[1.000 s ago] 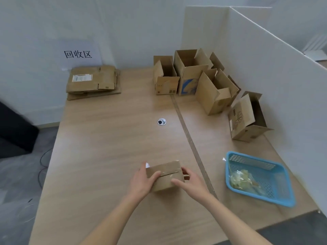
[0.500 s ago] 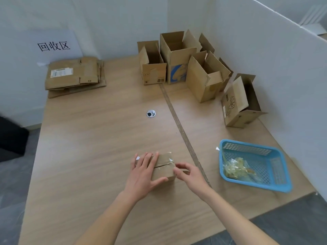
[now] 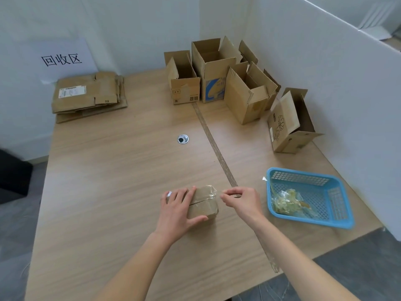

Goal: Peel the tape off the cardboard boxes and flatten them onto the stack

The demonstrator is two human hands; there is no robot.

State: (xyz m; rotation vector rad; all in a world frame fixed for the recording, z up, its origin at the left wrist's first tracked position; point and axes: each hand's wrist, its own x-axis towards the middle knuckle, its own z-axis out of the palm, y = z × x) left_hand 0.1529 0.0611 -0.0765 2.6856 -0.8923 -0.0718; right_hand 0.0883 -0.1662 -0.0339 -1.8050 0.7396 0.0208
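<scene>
- Peeling is under way: the right hand now pinches the free end of the clear tape and draws it rightward off the small sealed box, where half a second ago its fingers were only working at the box's right edge.
- Pressing down, the left hand lies flat over the left part of the box with fingers spread and the thumb along the near face, pinning it to the table near the front edge.
- Judging by the strip running across the top seam, much of the tape is not yet lifted, so flattening must wait.
- To the right, the blue basket holds a crumpled wad of used tape; it looks like the place for this strip too.
- At the far right stand several opened boxes, flaps up; what is inside them cannot be told.
- Far left, under a paper sign, lies the stack of flattened cardboard, well apart from the hands.
</scene>
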